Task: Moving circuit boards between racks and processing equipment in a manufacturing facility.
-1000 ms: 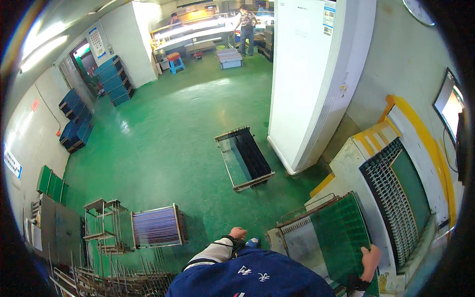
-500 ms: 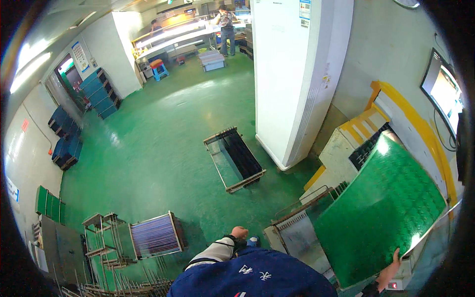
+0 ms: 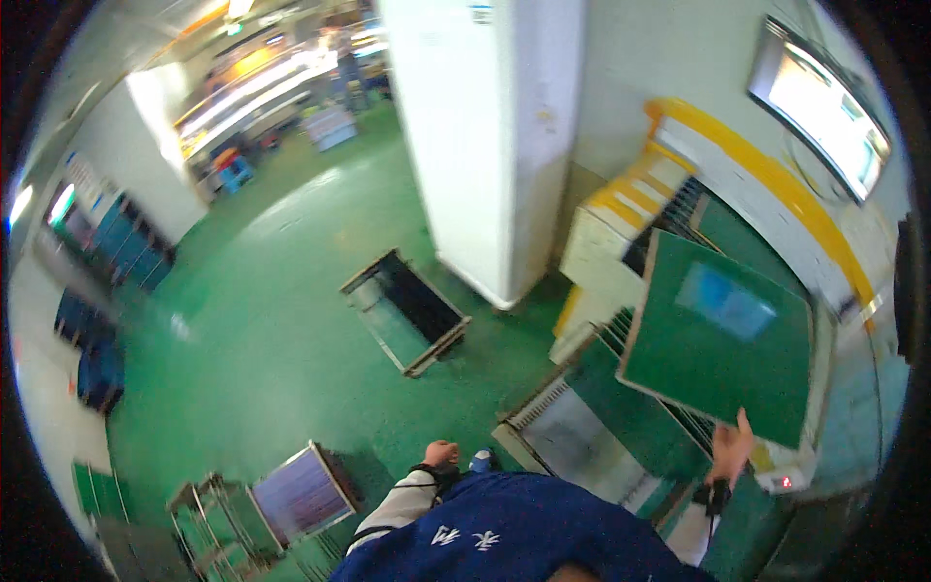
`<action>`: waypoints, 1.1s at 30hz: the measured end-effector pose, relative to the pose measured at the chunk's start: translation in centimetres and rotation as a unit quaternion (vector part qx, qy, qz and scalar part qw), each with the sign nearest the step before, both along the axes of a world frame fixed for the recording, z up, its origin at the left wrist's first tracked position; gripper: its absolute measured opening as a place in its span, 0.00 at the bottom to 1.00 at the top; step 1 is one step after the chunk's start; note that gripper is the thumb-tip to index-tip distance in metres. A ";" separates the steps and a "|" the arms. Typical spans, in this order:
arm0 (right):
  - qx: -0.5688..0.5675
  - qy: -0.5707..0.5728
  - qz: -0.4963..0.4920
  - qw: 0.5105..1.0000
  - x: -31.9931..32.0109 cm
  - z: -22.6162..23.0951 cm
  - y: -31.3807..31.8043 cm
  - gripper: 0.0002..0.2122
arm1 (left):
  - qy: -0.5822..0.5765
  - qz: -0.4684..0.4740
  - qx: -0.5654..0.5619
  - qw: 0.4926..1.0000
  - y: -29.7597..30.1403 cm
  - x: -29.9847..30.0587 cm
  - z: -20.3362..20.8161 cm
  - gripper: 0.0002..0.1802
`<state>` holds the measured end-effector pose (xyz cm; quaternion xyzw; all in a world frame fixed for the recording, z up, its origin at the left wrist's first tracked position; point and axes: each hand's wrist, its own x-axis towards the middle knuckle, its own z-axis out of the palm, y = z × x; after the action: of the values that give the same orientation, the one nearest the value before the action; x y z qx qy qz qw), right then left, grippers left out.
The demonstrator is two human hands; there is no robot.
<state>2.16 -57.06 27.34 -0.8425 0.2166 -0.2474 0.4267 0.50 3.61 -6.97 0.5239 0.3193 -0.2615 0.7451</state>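
Observation:
My right hand (image 3: 731, 450) grips the near edge of a large green circuit board panel (image 3: 718, 339), fingers on top of its rim. The panel is held tilted above a slotted rack (image 3: 543, 403); a bluish reflection shows on its face. In the rack stands another green panel (image 3: 621, 388), partly hidden by the held one. Behind, a further green panel (image 3: 742, 238) lies at the outlet of a cream and yellow machine (image 3: 606, 223). My left hand (image 3: 441, 454) is closed in front of my body, with nothing visible in it.
On the green floor stands a rack with dark panels (image 3: 422, 301), left of a tall white cabinet (image 3: 465, 155). A rack of purplish panels (image 3: 303, 495) sits at lower left beside a metal frame (image 3: 218, 524). A screen (image 3: 822, 107) hangs on the right wall.
The view has turned right. The held panel, bowed and glossy before, now looks flat and sits further over the rack. My right hand remains on its near edge; my left hand stays closed.

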 end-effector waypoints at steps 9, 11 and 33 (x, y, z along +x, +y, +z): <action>0.651 -0.219 -0.023 0.726 4.0 -2.2 -1.0 0.04 | 0.055 0.027 -0.071 0.996 -1.9 0.1 5.5 0.08; 0.651 -0.236 -0.021 0.721 4.2 -4.0 -2.2 0.04 | 0.034 0.009 -0.033 0.999 -2.2 0.1 5.9 0.08; 0.686 -0.169 -0.042 0.706 9.0 -3.1 -2.5 0.10 | 0.020 -0.048 0.051 0.997 -2.9 0.5 5.1 0.06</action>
<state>11.20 -59.53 24.20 -0.2514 0.2859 -0.1868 0.9056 1.05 0.68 -1.91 0.5708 0.3215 -0.2901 0.6976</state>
